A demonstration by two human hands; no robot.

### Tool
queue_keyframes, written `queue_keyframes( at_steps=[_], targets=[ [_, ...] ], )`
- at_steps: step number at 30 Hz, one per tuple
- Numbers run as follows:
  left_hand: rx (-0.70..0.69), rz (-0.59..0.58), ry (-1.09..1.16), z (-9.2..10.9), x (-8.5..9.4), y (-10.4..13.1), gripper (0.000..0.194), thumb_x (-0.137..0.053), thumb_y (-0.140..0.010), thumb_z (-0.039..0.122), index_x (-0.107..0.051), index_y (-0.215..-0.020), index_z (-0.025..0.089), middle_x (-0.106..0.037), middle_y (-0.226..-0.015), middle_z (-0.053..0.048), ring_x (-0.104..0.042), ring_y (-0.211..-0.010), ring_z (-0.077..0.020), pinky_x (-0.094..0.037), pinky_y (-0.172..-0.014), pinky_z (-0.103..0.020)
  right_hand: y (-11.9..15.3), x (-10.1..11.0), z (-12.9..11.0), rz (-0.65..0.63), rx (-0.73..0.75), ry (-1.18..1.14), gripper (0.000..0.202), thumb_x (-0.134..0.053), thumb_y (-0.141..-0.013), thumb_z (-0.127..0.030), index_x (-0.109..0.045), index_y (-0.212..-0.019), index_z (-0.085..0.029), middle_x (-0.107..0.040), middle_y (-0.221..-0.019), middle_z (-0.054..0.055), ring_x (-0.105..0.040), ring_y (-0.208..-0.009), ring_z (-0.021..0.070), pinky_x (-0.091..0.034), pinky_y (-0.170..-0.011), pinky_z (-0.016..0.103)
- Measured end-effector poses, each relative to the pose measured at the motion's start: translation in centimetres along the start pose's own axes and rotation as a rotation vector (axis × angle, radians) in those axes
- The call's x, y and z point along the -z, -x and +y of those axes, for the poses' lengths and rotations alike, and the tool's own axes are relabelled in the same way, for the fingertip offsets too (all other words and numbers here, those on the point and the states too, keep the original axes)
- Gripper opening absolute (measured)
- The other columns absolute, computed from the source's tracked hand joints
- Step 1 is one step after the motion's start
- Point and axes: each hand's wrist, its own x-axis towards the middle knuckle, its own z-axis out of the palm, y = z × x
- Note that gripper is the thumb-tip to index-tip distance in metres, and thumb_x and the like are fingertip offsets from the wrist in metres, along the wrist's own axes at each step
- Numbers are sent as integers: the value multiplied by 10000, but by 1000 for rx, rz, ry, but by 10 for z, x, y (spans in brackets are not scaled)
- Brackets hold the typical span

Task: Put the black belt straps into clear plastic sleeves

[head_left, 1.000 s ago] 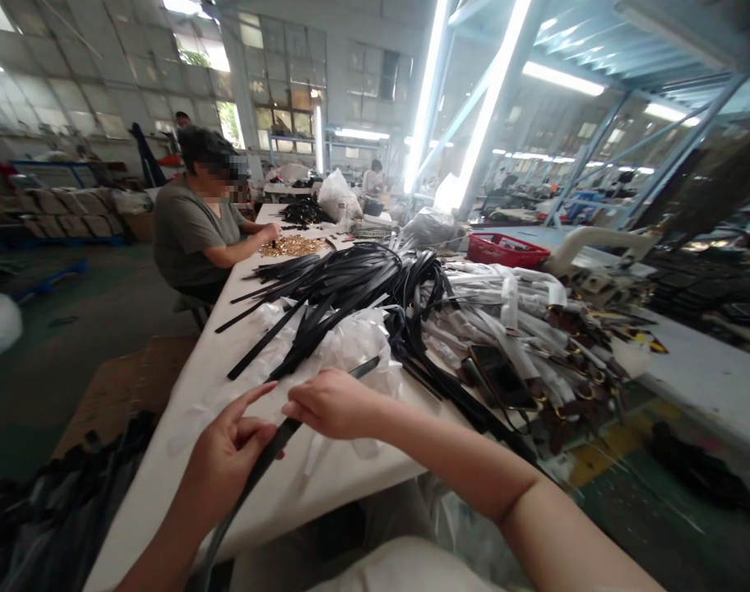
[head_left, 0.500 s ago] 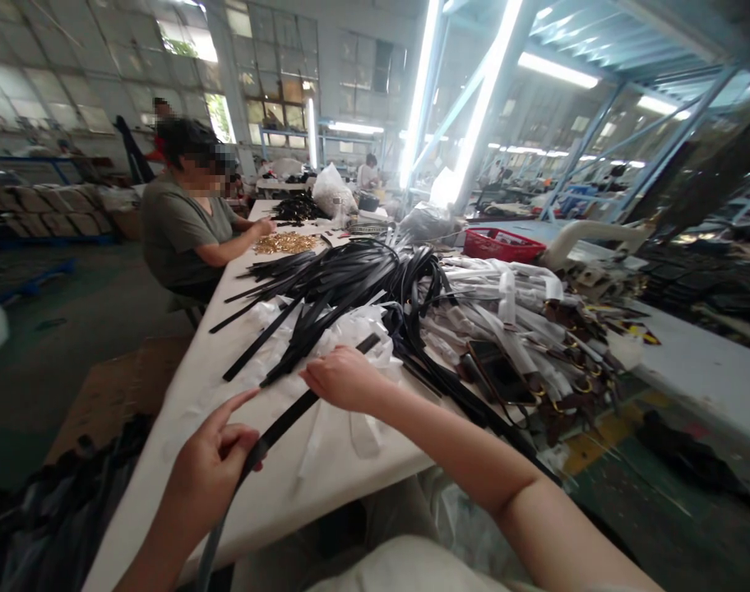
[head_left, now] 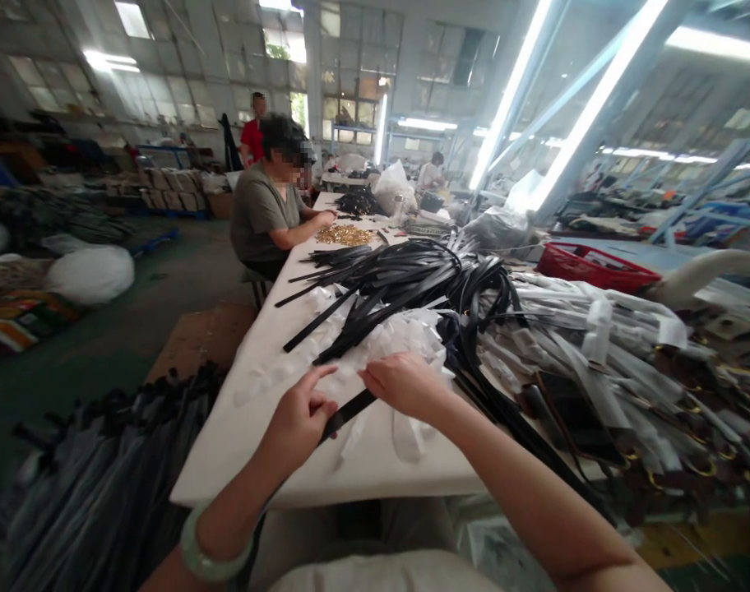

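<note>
A black strap (head_left: 355,404) stretches between my two hands over the near part of the table. My left hand (head_left: 302,418) pinches it between thumb and curled fingers, its index finger pointing forward. From there the strap runs down past my left wrist, below the table edge. My right hand (head_left: 407,383) is closed on the strap farther up, palm down, and hides its upper end. Crumpled white wrapping strips (head_left: 415,333) lie just beyond my right hand. Behind them spreads a pile of black straps (head_left: 393,275).
White-wrapped straps with brass-coloured fittings (head_left: 603,329) cover the table's right side, with a phone (head_left: 581,415) among them. A red basket (head_left: 597,267) stands behind. A co-worker (head_left: 273,197) sits at the far left side beside gold-coloured pieces (head_left: 344,236). Bundled straps (head_left: 116,485) stand at lower left.
The view has turned left. My hands are closer together, with less strap showing between them. The strap end that stuck out beyond my right hand no longer shows.
</note>
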Motion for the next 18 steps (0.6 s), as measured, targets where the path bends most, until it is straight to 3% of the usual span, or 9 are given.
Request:
queue_keyframes(
  at_steps=[4,8,11,13,18],
  targets=[
    [-33,1,15,2,-7,0,498,-519,-797,194,-474,-1292,162,-678,-634,16,-652,-564,-166,-509,-598,-259,2,-7,-16,26,91,-197,329,-419,-956,-310,-607,-731,-160,-639,-646,50,-554,-561,141,-280,-533,267],
    [-10,45,-10,2,-3,4,505,-512,-806,189,-457,-1307,162,-673,-605,26,-654,-543,-162,-510,-615,-258,9,-11,-6,229,-137,-662,257,-470,-925,-368,-553,-778,-175,-555,-629,-3,-513,-572,117,-332,-533,232],
    [-10,56,-15,1,-3,5,508,-505,-812,190,-450,-1316,153,-666,-594,27,-653,-538,-162,-509,-604,-253,14,-20,-6,93,-321,-1202,324,-514,-871,-503,-517,-942,-186,-482,-541,-64,-417,-411,87,-298,-400,198],
    [-26,57,-31,0,-5,4,513,-503,-811,186,-451,-1321,150,-658,-589,27,-646,-538,-160,-506,-597,-250,16,-28,-16,-37,-369,-1448,367,-543,-839,-542,-487,-928,-190,-460,-494,-87,-344,-349,65,-238,-342,174],
    [-51,39,-56,-3,-11,-2,509,-519,-814,197,-467,-1319,161,-644,-588,17,-634,-542,-160,-492,-571,-244,19,-51,-38,-39,-279,-1552,358,-549,-850,-524,-455,-871,-180,-495,-498,-82,-353,-357,37,-232,-335,132]
  ],
)
